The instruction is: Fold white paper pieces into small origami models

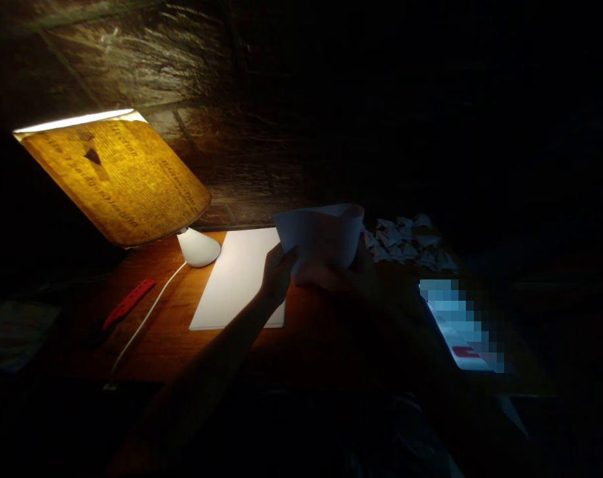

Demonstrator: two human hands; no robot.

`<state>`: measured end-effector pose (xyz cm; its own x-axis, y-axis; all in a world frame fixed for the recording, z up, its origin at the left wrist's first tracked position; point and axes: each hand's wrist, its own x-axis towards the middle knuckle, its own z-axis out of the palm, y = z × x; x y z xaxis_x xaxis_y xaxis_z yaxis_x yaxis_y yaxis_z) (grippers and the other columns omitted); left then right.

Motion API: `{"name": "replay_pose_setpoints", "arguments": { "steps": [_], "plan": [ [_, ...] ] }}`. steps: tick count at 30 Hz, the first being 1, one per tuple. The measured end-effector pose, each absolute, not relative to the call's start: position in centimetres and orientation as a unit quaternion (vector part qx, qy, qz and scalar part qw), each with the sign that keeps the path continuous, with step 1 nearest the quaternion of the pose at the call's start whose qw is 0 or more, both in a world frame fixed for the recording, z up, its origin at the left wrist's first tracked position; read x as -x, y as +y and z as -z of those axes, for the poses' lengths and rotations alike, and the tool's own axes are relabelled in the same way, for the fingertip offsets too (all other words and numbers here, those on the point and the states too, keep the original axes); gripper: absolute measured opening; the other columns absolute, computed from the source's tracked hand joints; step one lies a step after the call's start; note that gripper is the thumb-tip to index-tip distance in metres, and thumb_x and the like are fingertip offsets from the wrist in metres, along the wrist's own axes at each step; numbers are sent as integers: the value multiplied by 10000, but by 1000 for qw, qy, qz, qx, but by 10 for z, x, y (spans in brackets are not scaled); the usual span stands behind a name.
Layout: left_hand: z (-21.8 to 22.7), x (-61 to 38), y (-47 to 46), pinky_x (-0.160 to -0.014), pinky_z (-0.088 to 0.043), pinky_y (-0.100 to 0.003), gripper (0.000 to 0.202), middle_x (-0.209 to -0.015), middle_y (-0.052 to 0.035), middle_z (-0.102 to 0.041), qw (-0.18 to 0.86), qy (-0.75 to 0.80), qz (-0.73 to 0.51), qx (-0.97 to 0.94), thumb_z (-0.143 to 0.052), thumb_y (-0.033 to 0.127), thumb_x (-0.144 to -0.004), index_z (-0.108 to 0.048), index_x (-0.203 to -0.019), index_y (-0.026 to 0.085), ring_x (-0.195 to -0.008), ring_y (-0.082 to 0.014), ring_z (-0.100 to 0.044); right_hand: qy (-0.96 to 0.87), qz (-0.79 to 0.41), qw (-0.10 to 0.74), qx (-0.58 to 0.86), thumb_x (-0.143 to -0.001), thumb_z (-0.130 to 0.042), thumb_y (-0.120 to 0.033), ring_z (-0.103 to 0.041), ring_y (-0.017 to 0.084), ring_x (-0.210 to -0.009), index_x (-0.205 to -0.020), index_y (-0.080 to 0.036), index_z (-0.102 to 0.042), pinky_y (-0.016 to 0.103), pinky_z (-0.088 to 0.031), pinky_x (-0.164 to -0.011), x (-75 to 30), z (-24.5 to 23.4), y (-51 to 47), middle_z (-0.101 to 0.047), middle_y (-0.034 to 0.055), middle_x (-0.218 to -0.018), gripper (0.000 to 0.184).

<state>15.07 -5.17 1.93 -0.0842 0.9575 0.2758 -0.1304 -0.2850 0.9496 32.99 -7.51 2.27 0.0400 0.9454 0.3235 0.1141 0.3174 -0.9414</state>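
Note:
Between my two hands a sheet of paper point(318, 236) is held up, its top edge curving over and its right side bent round. My left hand point(277, 272) grips the sheet's lower left edge, thumb against the paper. At the right side, my right hand point(355, 269) holds the sheet too; it is in deep shadow and its fingers show only in part. A stack of white paper point(241, 279) lies flat on the wooden table beneath and to the left of my left hand.
A lit lamp with a printed shade point(117, 182) and white base point(198, 249) stands at the left, its white cord point(149, 315) trailing forward. Near it lies a red cutter point(129, 302). Several folded paper pieces point(405, 240) sit back right, behind a glowing phone point(463, 332).

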Motion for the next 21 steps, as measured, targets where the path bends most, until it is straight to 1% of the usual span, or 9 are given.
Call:
{"name": "replay_pose_setpoints", "arguments": {
  "steps": [5, 10, 15, 18, 21],
  "plan": [
    [-18, -151, -52, -561, -402, -243, 294, -661, 14, -575, 460, 393, -619, -501, -793, 409, -744, -633, -726, 164, -620, -127, -507, -578, -368, 549, 478, -774, -731, -541, -662, 356, -1112, -1176, -235, -628, 491, -564, -910, -331, -24, -76, -707, 112, -1178, 515],
    [-18, -151, -52, -534, -381, -240, 332, -638, 20, -553, 452, 402, -616, -504, -807, 419, -738, -607, -690, 159, -597, -117, -486, -581, -369, 543, 481, -764, -736, -577, -664, 343, -1087, -1168, -237, -632, 475, -571, -891, -332, -19, -73, -713, 103, -1162, 538],
    [-21, -151, -53, -516, -360, -233, 348, -615, 28, -518, 439, 399, -616, -519, -809, 422, -756, -595, -679, 159, -581, -106, -453, -579, -363, 553, 477, -776, -723, -597, -674, 345, -1045, -1098, -230, -656, 479, -582, -862, -331, -13, -69, -725, 107, -1095, 493],
    [-23, -151, -54, -514, -350, -236, 363, -608, 28, -506, 441, 396, -614, -521, -806, 438, -749, -589, -667, 159, -576, -105, -435, -580, -367, 552, 473, -772, -732, -601, -680, 340, -1019, -1081, -224, -663, 486, -584, -852, -331, -15, -70, -732, 120, -1080, 492],
    [-25, -152, -55, -520, -348, -236, 374, -614, 24, -514, 438, 404, -611, -522, -819, 444, -728, -590, -664, 155, -583, -107, -432, -576, -372, 554, 472, -767, -728, -616, -679, 329, -1007, -1070, -213, -671, 479, -583, -846, -332, -21, -73, -736, 114, -1071, 507]
  ]
}}
